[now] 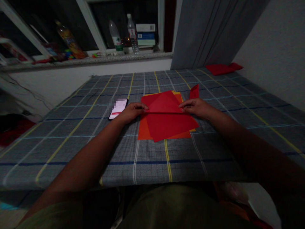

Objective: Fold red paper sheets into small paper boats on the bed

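A folded red paper (164, 102), pointed at the top with a straight lower edge, lies over a stack of paper. My left hand (133, 111) pinches its left corner, thumb and fingers together. At the opposite corner, my right hand (196, 107) holds the paper in the same kind of pinch. Beneath are a red sheet (170, 125) turned at an angle and an orange sheet (143, 130). A small folded red paper piece (194, 91) stands just beyond my right hand. Left of my left hand lies a phone (118, 108) with its screen lit.
A checked grey cloth (78, 149) covers the surface. Farther back on the right lies a red packet (222, 68). Along the windowsill (147, 56) stand plastic bottles (116, 38) and stacked boxes (145, 35). A grey curtain (202, 31) hangs at the back right.
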The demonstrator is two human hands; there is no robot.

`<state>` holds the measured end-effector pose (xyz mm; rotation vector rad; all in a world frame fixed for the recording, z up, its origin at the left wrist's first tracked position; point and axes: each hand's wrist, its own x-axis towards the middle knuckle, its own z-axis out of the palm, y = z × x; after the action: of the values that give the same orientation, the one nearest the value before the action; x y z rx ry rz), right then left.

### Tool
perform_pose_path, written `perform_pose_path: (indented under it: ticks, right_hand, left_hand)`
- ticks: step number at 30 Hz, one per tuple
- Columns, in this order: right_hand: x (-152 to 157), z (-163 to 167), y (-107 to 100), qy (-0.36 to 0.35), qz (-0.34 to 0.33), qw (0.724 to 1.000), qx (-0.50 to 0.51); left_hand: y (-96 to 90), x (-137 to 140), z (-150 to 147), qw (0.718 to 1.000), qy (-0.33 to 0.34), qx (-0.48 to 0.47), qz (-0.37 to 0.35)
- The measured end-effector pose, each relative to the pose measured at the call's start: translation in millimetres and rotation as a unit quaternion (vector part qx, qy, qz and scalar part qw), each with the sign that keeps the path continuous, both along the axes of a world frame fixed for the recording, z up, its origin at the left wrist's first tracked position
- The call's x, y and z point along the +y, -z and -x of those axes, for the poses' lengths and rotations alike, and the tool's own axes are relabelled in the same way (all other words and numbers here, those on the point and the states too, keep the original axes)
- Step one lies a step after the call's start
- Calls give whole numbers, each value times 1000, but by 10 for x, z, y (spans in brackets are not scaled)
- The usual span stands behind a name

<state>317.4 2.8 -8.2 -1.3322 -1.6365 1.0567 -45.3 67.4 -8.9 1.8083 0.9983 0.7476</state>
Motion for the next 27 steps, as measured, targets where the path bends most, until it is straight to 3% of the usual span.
perform_pose_path:
  ticks: [13,20,27]
  right_hand:
    - [-17,-1,-25,-42,6,999,-25]
    - [-1,-1,48,-10,-15,1000,-25]
    - [1,-1,53,7,-2,1000,-13]
  left_hand:
    - [35,-29,-33,999,6,-28,45]
    - [29,-53,-61,1000,-10,-11,-7]
    - [7,-62,-49,1000,-21,-19,0]
